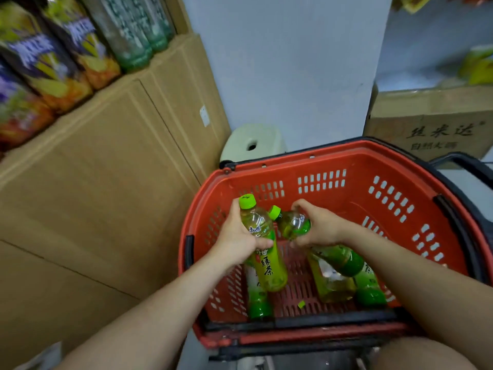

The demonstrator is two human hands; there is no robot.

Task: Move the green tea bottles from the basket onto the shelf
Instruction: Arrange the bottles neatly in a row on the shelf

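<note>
Left hand (237,237) is gripping a green tea bottle (270,271), fingers curled round its upper body; right hand (321,228) is clasping a second bottle (292,225) at the shoulder; both are sitting centre frame inside the red basket (333,156); spare bottles (333,287) lying below. Risk: caps nearly touching, so lifting together may be knocking one grip loose.

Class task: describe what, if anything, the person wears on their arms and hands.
The left forearm and right forearm are bare to the frame edge, with no sleeves showing. The left hand and right hand have no gloves, rings, watch or bands visible.
</note>
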